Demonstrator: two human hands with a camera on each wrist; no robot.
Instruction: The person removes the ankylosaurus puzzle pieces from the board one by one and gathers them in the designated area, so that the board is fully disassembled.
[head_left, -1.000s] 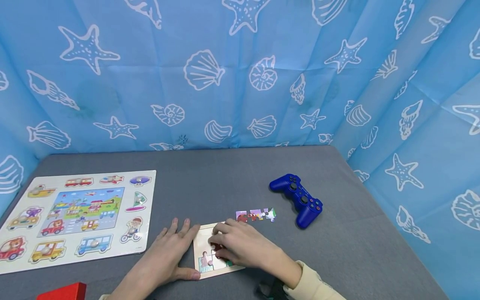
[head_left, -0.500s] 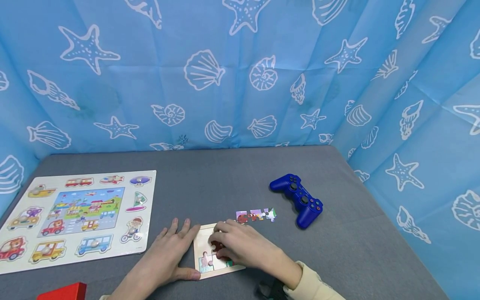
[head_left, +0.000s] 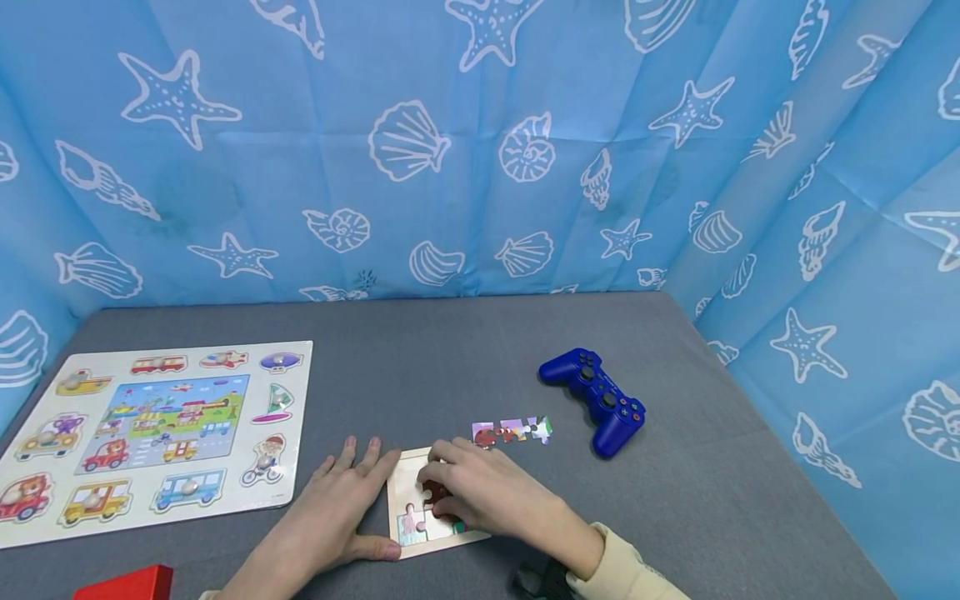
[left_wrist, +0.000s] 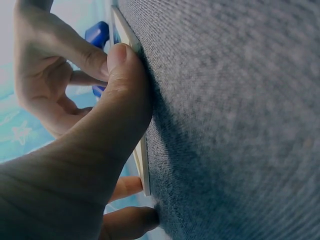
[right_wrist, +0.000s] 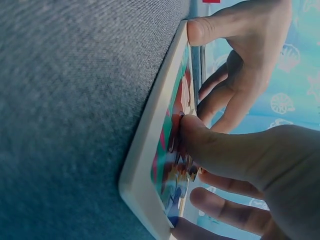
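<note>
A small wooden jigsaw tray [head_left: 445,544] lies in front of me, with a pale pink puzzle piece [head_left: 411,525] in its lower left corner. My left hand [head_left: 337,500] rests at the tray's left side, fingers spread, its thumb and index fingertips touching the rim. Over the tray's right half, my right hand [head_left: 491,487] pinches a reddish-brown puzzle piece [head_left: 433,492] between thumb and fingers, low against the tray. In the right wrist view, its thumb [right_wrist: 197,137] presses onto the picture surface [right_wrist: 170,155]. The palm hides much of the tray's right side in the head view.
Several loose puzzle pieces [head_left: 513,430] lie in a row just behind the tray. A blue game controller [head_left: 596,400] sits behind to the right. At left lies a vehicle knob-puzzle board [head_left: 281,493]; a red object [head_left: 127,585] is at the front left edge. A shell-patterned curtain [head_left: 480,200] surrounds the table.
My right fingers have shifted very slightly over the reddish-brown piece. The left hand, the tray and the loose pieces stay in place.
</note>
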